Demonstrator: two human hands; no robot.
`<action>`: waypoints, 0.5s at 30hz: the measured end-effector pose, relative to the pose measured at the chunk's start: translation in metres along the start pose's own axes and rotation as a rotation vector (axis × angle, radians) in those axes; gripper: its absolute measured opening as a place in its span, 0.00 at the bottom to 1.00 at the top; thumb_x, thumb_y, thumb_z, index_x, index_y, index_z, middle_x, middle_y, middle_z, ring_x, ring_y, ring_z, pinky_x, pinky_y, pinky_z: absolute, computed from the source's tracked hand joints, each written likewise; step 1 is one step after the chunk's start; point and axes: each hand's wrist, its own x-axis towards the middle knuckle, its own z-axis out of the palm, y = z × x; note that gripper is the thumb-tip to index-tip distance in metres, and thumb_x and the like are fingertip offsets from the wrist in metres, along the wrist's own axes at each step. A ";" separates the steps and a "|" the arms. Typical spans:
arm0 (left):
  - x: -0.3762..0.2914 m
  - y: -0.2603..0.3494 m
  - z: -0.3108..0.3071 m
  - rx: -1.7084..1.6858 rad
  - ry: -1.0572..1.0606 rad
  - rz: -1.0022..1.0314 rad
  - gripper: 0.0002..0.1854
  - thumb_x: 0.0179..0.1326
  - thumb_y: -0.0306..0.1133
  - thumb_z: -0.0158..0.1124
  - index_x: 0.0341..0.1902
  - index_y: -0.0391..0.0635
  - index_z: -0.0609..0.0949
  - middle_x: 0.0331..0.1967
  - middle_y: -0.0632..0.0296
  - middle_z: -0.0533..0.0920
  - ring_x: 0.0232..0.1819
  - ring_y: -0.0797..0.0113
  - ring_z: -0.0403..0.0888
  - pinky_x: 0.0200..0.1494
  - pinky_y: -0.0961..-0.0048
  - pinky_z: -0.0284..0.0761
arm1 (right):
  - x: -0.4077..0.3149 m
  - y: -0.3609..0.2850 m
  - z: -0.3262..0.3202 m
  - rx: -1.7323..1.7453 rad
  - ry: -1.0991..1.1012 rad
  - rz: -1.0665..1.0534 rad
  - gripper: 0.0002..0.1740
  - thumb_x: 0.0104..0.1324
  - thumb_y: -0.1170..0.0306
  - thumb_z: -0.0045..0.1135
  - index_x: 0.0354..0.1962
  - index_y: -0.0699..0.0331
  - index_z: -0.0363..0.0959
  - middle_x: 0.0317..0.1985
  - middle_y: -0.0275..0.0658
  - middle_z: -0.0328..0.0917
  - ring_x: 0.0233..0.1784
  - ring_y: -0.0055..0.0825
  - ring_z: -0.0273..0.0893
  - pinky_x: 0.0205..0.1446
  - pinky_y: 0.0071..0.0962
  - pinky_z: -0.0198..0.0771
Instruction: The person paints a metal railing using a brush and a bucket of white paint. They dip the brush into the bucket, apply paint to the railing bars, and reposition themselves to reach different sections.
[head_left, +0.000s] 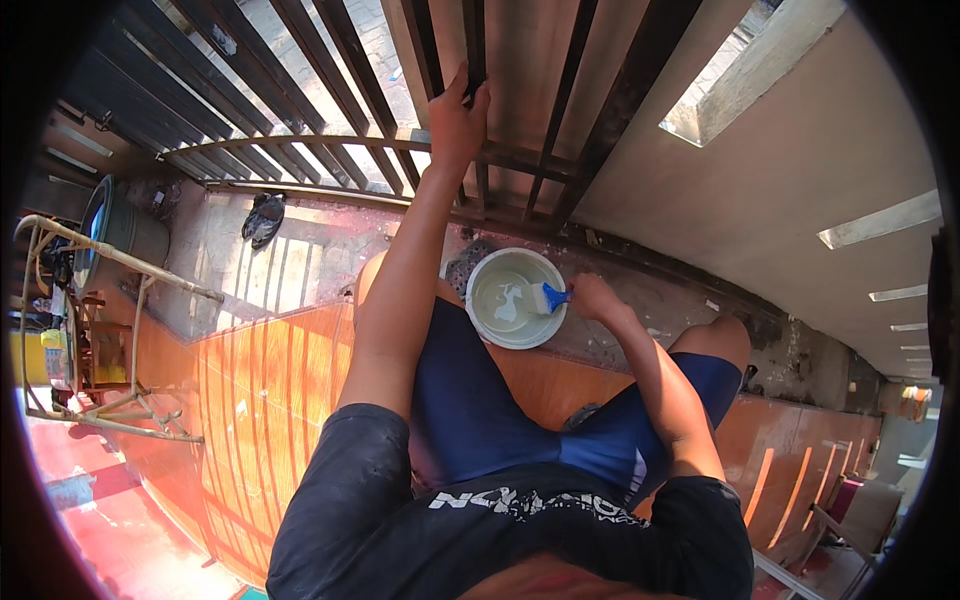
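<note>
My left hand (459, 112) is wrapped around an upright dark bar (474, 45) of a slatted metal gate (360, 90), with the arm stretched out in front of me. In my right hand (598, 298) is a flat paintbrush (553, 298) with a blue handle. Its pale bristles are over or in the right side of a round white bucket (516, 345); whether they touch the liquid I cannot tell. Thin, pale liquid with a bright reflection fills the lower part of the bucket, which stands on the floor between my knees.
To the right runs a plastered wall (750, 195) with slot openings. A drain grate (466, 262) lies left of the bucket. Further left are a black plastic bag (263, 219), a large dark tub (135, 236) and a bamboo frame (142, 270). Orange tiles (262, 375) cover the floor beside me.
</note>
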 end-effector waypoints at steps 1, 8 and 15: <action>-0.001 0.000 0.000 -0.002 -0.009 -0.032 0.25 0.66 0.30 0.65 0.64 0.32 0.75 0.38 0.41 0.86 0.41 0.54 0.89 0.42 0.68 0.82 | -0.002 -0.004 0.001 -0.017 0.002 0.003 0.11 0.61 0.72 0.58 0.40 0.64 0.84 0.39 0.54 0.84 0.48 0.53 0.82 0.54 0.47 0.77; -0.002 0.002 0.001 -0.084 0.007 -0.053 0.25 0.67 0.30 0.63 0.65 0.32 0.75 0.42 0.44 0.87 0.44 0.61 0.89 0.45 0.69 0.82 | -0.010 -0.015 0.006 -0.143 0.028 0.042 0.15 0.58 0.75 0.56 0.43 0.61 0.84 0.43 0.53 0.84 0.49 0.52 0.82 0.53 0.47 0.78; -0.001 -0.003 0.004 -0.111 0.027 -0.109 0.26 0.65 0.30 0.65 0.65 0.32 0.75 0.41 0.47 0.88 0.44 0.64 0.88 0.46 0.70 0.83 | -0.011 -0.011 0.000 0.002 0.107 0.032 0.12 0.60 0.72 0.59 0.41 0.61 0.84 0.42 0.53 0.84 0.48 0.52 0.82 0.53 0.48 0.77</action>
